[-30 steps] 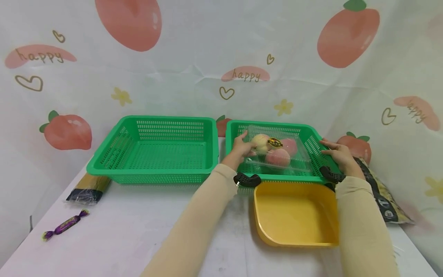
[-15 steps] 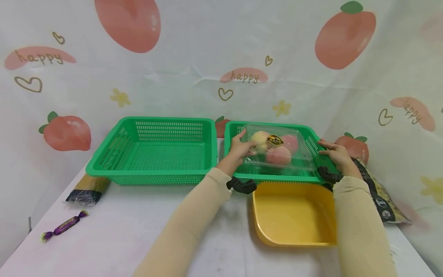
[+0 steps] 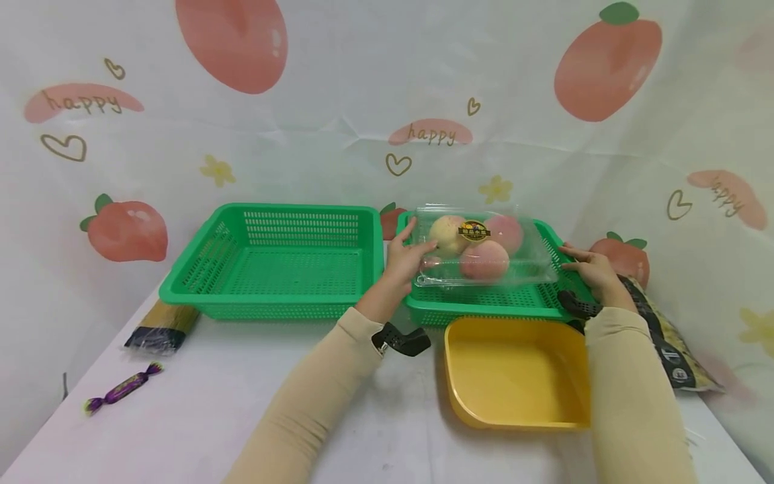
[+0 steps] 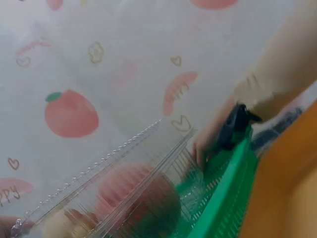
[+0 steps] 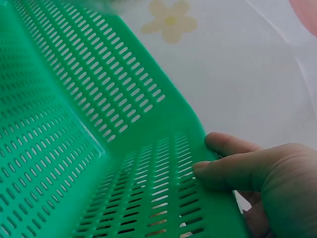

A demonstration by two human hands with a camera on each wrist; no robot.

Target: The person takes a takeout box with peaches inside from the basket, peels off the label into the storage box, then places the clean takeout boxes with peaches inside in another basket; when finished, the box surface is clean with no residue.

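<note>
My left hand [image 3: 404, 265] grips the left end of a clear plastic clamshell box [image 3: 532, 259] with several peaches [image 3: 485, 260] inside and a black and gold label on its lid. The box is held over the right green basket [image 3: 471, 312], raised above its floor. In the left wrist view the box [image 4: 124, 183] is tilted and only a little of the holding hand shows. At the basket's right end my right hand [image 3: 598, 275] holds the rim, thumb inside and fingers outside, as the right wrist view shows on the basket wall [image 5: 163, 173].
A second green basket [image 3: 272, 299] stands to the left. In front of the right basket sits a yellow tub [image 3: 514, 376]. A black and gold bag [image 3: 671, 343] lies at the right. A packet [image 3: 160, 329] and a purple wrapped candy [image 3: 123, 388] lie at the left.
My left hand has lifted the box of peaches up out of the right basket and slightly to the left. The right hand has stayed on the rim.
</note>
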